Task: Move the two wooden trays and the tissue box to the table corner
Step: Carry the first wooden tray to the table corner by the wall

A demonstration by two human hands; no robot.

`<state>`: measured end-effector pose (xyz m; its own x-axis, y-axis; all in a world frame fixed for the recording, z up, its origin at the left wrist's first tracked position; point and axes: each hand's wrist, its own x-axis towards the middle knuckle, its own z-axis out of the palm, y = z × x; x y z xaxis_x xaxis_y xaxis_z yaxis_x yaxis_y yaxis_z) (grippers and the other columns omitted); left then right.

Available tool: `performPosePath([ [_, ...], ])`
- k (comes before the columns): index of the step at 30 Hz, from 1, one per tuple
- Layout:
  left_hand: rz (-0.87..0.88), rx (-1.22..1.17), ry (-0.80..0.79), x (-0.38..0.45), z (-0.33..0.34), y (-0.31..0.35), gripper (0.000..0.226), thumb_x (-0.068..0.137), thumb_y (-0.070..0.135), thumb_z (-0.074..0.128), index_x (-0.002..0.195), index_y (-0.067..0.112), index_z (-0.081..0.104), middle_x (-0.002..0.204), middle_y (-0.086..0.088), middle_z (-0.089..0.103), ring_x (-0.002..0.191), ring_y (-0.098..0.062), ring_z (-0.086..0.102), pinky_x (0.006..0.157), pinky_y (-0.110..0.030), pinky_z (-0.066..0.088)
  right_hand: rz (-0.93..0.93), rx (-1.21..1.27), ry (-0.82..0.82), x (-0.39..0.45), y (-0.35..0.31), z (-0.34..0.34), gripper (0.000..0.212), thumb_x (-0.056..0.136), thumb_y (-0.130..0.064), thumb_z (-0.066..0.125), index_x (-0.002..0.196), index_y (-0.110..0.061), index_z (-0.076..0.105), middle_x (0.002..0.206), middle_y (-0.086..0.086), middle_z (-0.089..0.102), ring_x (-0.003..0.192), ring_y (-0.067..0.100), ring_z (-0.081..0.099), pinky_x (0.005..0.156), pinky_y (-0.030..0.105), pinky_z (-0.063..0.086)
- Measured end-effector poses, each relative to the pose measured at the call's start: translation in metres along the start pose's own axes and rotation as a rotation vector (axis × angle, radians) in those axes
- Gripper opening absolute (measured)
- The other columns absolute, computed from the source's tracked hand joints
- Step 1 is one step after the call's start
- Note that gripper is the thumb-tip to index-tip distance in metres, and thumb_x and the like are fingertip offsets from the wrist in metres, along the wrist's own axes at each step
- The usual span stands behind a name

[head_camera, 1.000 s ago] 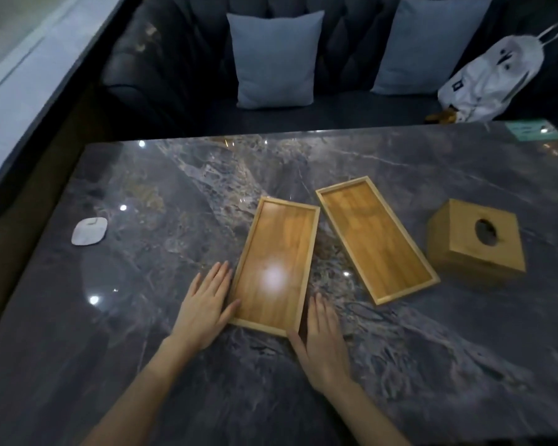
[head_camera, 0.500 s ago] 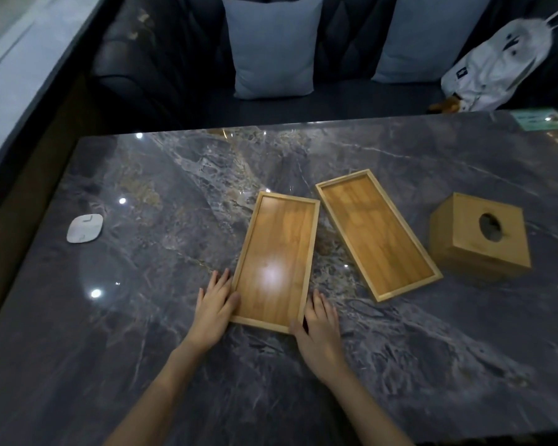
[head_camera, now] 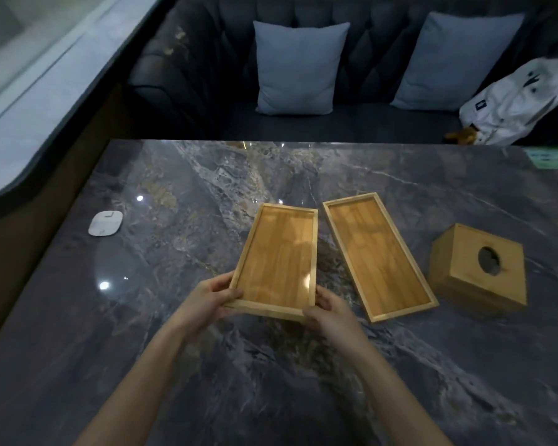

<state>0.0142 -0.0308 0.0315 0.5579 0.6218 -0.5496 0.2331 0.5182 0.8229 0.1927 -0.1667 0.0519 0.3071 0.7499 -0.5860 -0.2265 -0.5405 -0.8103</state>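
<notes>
- My left hand's (head_camera: 203, 300) fingertips go under the near tray (head_camera: 279, 259); I can't see them.
- Both forearms run off the bottom edge of the frame.
- The green card (head_camera: 553, 158) at the right edge is cut off, its print unreadable.
- Inside the tissue box (head_camera: 479, 268) hole, too dark to tell.

Looks like a cafe or restaurant booth to me. You've got a dark tufted bench seat (head_camera: 207, 59) with two pale blue cushions (head_camera: 298, 67) propped against the back, a big glossy dark marble surface (head_camera: 174, 188) pushed up to it, and a window ledge (head_camera: 29, 101) running along the left. Someone's white bag (head_camera: 516, 104) is dumped on the seat, and there's a small green card (head_camera: 550, 157) at the far edge.
</notes>
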Motion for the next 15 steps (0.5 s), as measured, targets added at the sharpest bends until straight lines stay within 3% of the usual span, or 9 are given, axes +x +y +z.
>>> performPosePath([
  [3, 0.023, -0.07, -0.078, -0.005, -0.011, 0.013, 0.036, 0.075, -0.002, 0.063, 0.108, 0.01, 0.063, 0.088, -0.004, 0.075, 0.073, -0.014, 0.07, 0.061, -0.023, 0.058, 0.02, 0.131, -0.014, 0.003, -0.012, -0.001, 0.042, 0.086, 0.0, 0.055, 0.127, -0.002, 0.047, 0.115, 0.008, 0.062, 0.107, 0.026, 0.059, 0.089, 0.038, 0.052],
  [7, 0.077, -0.056, -0.058, -0.016, -0.032, 0.026, 0.04, 0.069, 0.0, 0.069, 0.107, 0.012, 0.064, 0.086, -0.001, 0.075, 0.072, -0.011, 0.069, 0.064, -0.023, 0.058, -0.036, 0.227, -0.087, 0.005, -0.025, 0.014, 0.037, 0.085, 0.003, 0.056, 0.119, -0.01, 0.05, 0.108, 0.005, 0.065, 0.1, 0.022, 0.064, 0.073, 0.028, 0.06],
  [11, 0.136, -0.113, -0.037, -0.034, -0.062, 0.038, 0.046, 0.072, 0.0, 0.063, 0.117, 0.01, 0.057, 0.092, 0.0, 0.075, 0.079, -0.012, 0.07, 0.068, -0.026, 0.059, -0.122, 0.217, -0.147, 0.007, -0.036, 0.042, 0.035, 0.082, 0.008, 0.056, 0.097, -0.024, 0.056, 0.097, -0.001, 0.069, 0.087, 0.015, 0.068, 0.068, 0.024, 0.06],
  [15, 0.177, -0.094, 0.042, -0.054, -0.099, 0.048, 0.055, 0.073, -0.002, 0.064, 0.125, 0.007, 0.052, 0.09, 0.005, 0.076, 0.079, -0.009, 0.07, 0.072, -0.025, 0.059, -0.138, 0.21, -0.179, 0.014, -0.044, 0.082, 0.055, 0.08, 0.01, 0.058, 0.126, -0.016, 0.045, 0.105, 0.001, 0.067, 0.085, 0.012, 0.069, 0.062, 0.022, 0.058],
])
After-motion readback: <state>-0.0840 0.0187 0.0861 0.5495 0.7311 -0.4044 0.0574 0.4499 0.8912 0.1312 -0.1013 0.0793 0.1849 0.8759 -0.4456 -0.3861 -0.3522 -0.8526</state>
